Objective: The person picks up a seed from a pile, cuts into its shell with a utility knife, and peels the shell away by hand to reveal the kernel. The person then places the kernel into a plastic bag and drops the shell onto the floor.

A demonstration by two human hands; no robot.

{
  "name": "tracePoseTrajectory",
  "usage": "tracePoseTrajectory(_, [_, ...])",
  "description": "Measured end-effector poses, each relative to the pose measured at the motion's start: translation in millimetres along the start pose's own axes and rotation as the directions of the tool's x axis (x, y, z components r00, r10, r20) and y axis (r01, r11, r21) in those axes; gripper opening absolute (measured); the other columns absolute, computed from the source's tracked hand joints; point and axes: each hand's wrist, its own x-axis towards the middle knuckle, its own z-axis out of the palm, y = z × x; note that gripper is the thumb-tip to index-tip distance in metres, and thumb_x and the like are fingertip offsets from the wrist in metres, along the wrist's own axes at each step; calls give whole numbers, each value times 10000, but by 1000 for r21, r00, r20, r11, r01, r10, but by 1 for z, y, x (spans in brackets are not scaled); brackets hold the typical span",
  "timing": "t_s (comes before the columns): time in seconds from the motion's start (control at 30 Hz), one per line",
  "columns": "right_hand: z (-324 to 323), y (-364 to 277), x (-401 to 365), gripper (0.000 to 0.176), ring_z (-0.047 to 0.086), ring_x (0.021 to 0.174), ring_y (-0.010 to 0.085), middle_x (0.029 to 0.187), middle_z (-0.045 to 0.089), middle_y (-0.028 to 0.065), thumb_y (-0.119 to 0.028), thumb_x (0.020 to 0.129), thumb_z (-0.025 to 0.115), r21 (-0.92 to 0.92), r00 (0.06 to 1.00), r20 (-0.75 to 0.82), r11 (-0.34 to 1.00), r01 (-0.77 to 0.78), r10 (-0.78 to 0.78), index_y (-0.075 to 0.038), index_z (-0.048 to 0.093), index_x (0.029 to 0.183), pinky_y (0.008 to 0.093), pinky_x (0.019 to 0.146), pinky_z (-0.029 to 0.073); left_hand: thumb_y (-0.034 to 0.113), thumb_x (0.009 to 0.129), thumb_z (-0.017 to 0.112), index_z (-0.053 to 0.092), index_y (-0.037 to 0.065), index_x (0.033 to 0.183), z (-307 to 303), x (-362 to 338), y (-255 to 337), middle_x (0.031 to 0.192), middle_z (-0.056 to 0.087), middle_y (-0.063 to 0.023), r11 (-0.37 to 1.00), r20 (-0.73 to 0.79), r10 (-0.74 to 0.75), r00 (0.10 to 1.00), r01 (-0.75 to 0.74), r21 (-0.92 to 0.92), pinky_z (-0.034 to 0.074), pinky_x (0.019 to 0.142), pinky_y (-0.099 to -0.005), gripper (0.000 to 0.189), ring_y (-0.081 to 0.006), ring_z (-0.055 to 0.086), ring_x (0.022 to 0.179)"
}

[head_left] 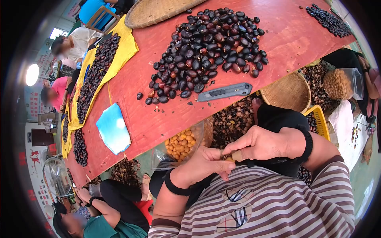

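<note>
My left hand (pixel 202 163) and my right hand (pixel 260 144) meet in front of the striped shirt, fingers pinched together. Between their fingertips is a small yellowish nut (pixel 229 159), mostly hidden by the fingers. A tan cover (pixel 237 155) shows on my right thumb. Just beyond my left hand, a clear plastic bag holds peeled yellow nuts (pixel 181 144). A heap of dark, glossy nuts (pixel 206 51) lies on the red table (pixel 143 115). At the table's near edge, beside the heap, rests a grey utility knife (pixel 225 92).
A blue-and-white cloth or pad (pixel 114 129) lies on the table's left part. Dark nuts cover a yellow sheet (pixel 125 39). Below the table edge are a woven basket (pixel 287 93), a yellow plastic basket (pixel 320 123) and heaped shells (pixel 234 123). Other people sit around the table.
</note>
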Motion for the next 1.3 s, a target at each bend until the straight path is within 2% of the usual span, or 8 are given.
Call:
tracePoseTrajectory(0.2, [-2, 0, 2, 241, 529, 645, 108, 707, 593, 89, -55, 736, 552, -65, 999, -52, 998, -1, -3, -104, 595, 968, 238, 635, 430, 23, 707, 625, 590, -28, 820, 1, 12, -1, 665, 579, -50, 986, -44, 46, 998, -39, 160, 442, 470, -172, 129, -75, 535, 509])
tracePoseTrajectory(0.33, [-6, 14, 20, 248, 546, 676, 99, 756, 594, 119, -46, 747, 538, -76, 895, -333, 955, 287, -296, -74, 567, 991, 244, 653, 437, -1, 702, 615, 568, -27, 921, 4, 19, -5, 737, 585, -52, 976, 20, 65, 998, -68, 206, 446, 526, -178, 225, -72, 543, 582])
tracePoseTrajectory(0.37, [-13, 12, 18, 251, 566, 699, 117, 746, 581, 144, -54, 753, 536, 45, 886, -439, 981, 188, -150, -62, 554, 1003, 243, 661, 439, -2, 707, 609, 560, -21, 942, 5, 20, -7, 759, 584, -49, 988, -16, 98, 995, -95, 125, 447, 552, -180, 240, -72, 544, 610])
tracePoseTrajectory(0.43, [-18, 34, 22, 253, 578, 676, 147, 718, 574, 154, -63, 747, 548, -407, 781, -423, 866, 290, -460, -58, 556, 1000, 256, 618, 441, -4, 718, 598, 544, -10, 984, 2, 24, -11, 803, 582, -45, 986, -97, 160, 982, -164, -32, 449, 606, -183, 272, -74, 546, 666])
tracePoseTrajectory(0.53, [-15, 39, 7, 266, 563, 606, 166, 689, 570, 142, -69, 734, 565, -523, 833, -451, 851, 43, -319, -56, 556, 999, 262, 564, 431, -1, 742, 567, 498, 43, 1073, -7, 20, -12, 889, 573, -57, 962, -177, 237, 955, -256, -94, 457, 708, -217, 341, -111, 564, 774])
tracePoseTrajectory(0.8, [4, 22, 5, 331, 456, 534, 51, 664, 556, -5, -69, 756, 568, 160, 964, -262, 982, 97, -52, -111, 532, 1083, 201, 517, 415, 17, 742, 574, 512, 60, 1061, -10, 21, -14, 885, 580, -51, 933, -210, 282, 936, -319, -169, 474, 706, -229, 328, -124, 579, 767])
tracePoseTrajectory(1.0, [5, 19, 5, 354, 439, 509, 37, 689, 560, -1, -69, 769, 561, 217, 980, -199, 975, 38, 6, -156, 520, 1109, 185, 491, 409, 48, 748, 580, 528, 41, 1026, -7, 20, -19, 884, 588, -59, 901, -206, 323, 924, -367, -230, 488, 671, -232, 283, -122, 587, 724])
tracePoseTrajectory(1.3, [8, 16, 6, 265, 543, 833, 88, 888, 613, 91, -51, 764, 565, 203, 961, -266, 971, 129, -72, -46, 557, 1028, 205, 738, 431, 100, 764, 578, 540, 37, 998, -7, 19, -16, 883, 588, -69, 900, -198, 275, 941, -324, -291, 493, 688, -235, 245, -127, 589, 736])
